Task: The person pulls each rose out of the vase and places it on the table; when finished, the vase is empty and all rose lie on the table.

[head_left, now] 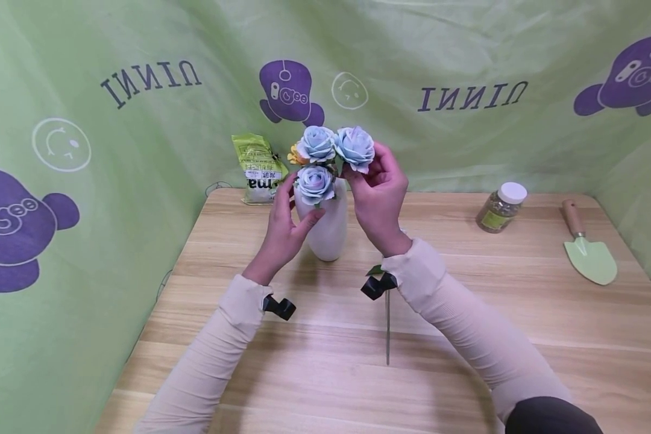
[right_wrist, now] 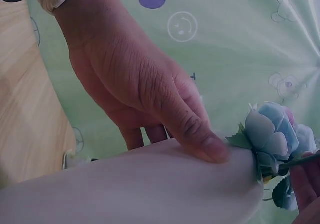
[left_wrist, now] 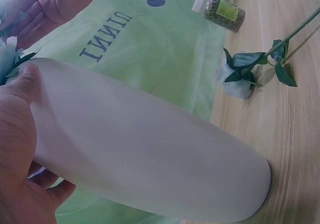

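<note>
A tall white vase (head_left: 328, 235) stands upright on the table, with blue artificial roses (head_left: 316, 182) and a yellow flower (head_left: 295, 155) at its mouth. My left hand (head_left: 287, 235) grips the vase near its top; in the right wrist view that hand's thumb (right_wrist: 212, 148) presses the side just below the rim. Beside the mouth, my right hand (head_left: 381, 196) holds another blue rose (head_left: 355, 149), its fingers (right_wrist: 304, 184) pinching the green stem (right_wrist: 302, 160). One more blue rose (left_wrist: 235, 87) lies on the table; in the head view my right wrist hides its bloom.
A green-and-white bag (head_left: 260, 181) leans behind the vase at the left. On the right are a white-lidded jar (head_left: 499, 209) of small granules and a green hand trowel (head_left: 591, 259) with a wooden handle. Green printed cloth (head_left: 401, 48) surrounds the wooden table (head_left: 325, 374).
</note>
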`<action>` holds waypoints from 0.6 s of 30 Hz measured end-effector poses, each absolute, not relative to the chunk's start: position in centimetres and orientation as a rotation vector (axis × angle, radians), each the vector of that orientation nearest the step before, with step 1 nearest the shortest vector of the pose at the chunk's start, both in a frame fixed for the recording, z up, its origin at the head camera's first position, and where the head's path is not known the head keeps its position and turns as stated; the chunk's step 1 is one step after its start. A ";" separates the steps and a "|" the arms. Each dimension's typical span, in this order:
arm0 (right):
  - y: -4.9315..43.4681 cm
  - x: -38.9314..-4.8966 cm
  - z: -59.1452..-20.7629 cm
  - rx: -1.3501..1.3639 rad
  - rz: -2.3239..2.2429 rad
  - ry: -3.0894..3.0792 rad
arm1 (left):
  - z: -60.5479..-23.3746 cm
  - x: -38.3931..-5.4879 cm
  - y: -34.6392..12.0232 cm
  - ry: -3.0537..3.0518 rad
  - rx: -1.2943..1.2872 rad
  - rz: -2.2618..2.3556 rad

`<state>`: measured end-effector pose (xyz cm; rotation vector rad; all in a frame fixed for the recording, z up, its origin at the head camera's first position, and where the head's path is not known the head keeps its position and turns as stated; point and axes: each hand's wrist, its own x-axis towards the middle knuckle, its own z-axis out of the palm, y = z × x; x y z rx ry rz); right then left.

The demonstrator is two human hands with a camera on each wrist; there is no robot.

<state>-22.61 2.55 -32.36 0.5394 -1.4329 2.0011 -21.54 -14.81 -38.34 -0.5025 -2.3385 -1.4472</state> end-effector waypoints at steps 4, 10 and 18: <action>2.7 -22.2 -31.9 0.524 1.980 -1.394 | -38.4 -21.6 -14.8 -2.354 -0.482 -1.452; 3.0 -21.6 -31.2 0.552 1.990 -1.311 | -38.2 -21.4 -14.8 -2.365 -0.446 -1.441; 3.6 -21.1 -31.4 0.518 2.000 -1.254 | -38.3 -21.4 -14.7 -2.357 -0.455 -1.458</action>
